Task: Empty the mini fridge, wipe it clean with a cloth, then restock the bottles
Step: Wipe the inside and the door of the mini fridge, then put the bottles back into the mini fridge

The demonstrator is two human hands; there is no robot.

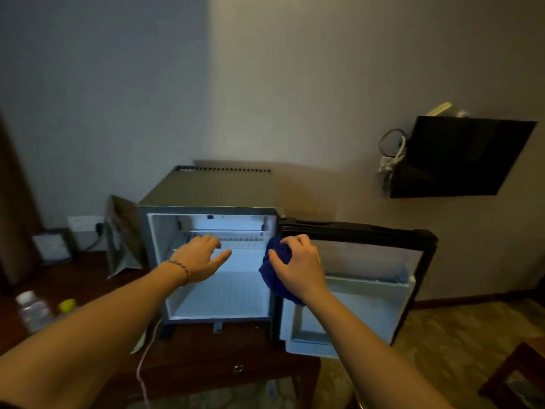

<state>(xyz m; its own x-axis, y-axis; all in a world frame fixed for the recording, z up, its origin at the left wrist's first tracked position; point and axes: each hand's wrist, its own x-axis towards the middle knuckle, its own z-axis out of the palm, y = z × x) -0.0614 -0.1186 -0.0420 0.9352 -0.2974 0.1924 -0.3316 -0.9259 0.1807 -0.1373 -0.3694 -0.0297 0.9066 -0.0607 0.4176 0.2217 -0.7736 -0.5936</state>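
Both forearms reach in from the bottom edge. Near left, blurred on the dark wooden table (206,349): a clear water bottle (32,311) with white cap, and just beside it a second bottle with a yellow cap (67,305); both well apart from the fridge. A thin white cord (147,358) hangs over the table's front edge. Left hand (199,256), braided band on the wrist, is spread with relaxed fingers and holds nothing; it sits in front of the mini fridge (212,190) opening at wire shelf (236,242) height, contact with the shelf can't be confirmed. Right hand (299,265) has fingers curled round a bunched blue cloth (275,270), at the hinge-side edge of the opening, between cavity and door. Fridge stands on the table, front feet close to the table's front edge. Cavity is lit; its floor and the shelf show bare white. Door (359,278) is swung wide to the right, overhanging past the table's right edge above the floor; inner door rack (368,283) visible. Left of the fridge, a paper bag (122,240) stands against its side, then a small framed card (51,246) and a wall socket (85,222) with a plug in it. Far right on the wall, a black TV (463,157) with cables at its left edge.
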